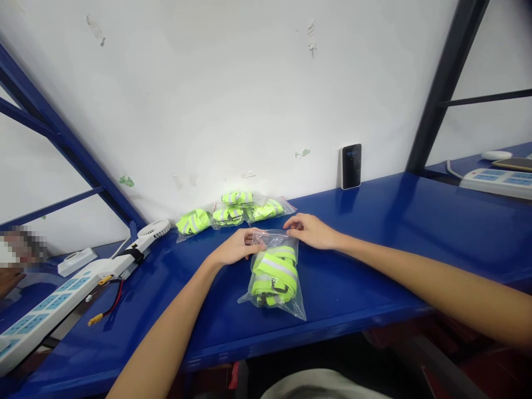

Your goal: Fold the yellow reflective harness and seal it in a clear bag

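Note:
A clear plastic bag (274, 274) with a folded neon-yellow reflective strap inside lies on the blue table (353, 266), its top edge toward the wall. My left hand (239, 246) grips the bag's upper left corner, fingers closed on the plastic. At the upper right corner, my right hand (310, 230) has its fingers curled together on the bag's edge. Behind my hands, against the wall, sits a small group of similar bagged yellow straps (228, 215), some stacked on others.
A long white power strip (54, 305) runs along the left, with a small white fan (154, 228) and red-black cables (116, 299) beside it. A black-faced device (351, 166) leans on the wall. Another power strip (499, 182) is at far right. A person's hand (9, 280) shows far left.

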The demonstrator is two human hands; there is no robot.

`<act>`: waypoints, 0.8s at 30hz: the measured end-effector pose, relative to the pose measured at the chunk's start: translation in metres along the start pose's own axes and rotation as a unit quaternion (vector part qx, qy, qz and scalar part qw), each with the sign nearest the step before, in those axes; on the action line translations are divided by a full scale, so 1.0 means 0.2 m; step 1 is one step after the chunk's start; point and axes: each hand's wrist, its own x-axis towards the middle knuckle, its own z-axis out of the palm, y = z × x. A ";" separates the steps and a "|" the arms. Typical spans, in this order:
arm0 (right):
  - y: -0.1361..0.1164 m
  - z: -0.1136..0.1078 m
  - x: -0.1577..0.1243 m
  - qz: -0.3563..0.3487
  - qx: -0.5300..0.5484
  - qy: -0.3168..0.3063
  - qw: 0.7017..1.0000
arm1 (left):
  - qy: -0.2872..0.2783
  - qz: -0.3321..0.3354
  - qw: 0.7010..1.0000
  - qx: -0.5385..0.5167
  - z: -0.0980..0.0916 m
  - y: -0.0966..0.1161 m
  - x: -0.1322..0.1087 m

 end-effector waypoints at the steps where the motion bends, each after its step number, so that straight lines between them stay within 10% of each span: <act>1: 0.00 0.00 0.00 -0.009 0.007 -0.016 1.000 | 0.008 0.003 1.000 -0.029 0.00 -0.01 0.01; 12: -0.05 0.02 -0.02 0.029 0.095 -0.077 0.992 | 0.075 -0.008 0.973 -0.220 0.08 -0.07 0.06; 24: -0.07 0.00 -0.01 0.008 0.061 -0.101 0.993 | 0.150 0.024 0.981 -0.125 0.11 -0.09 0.08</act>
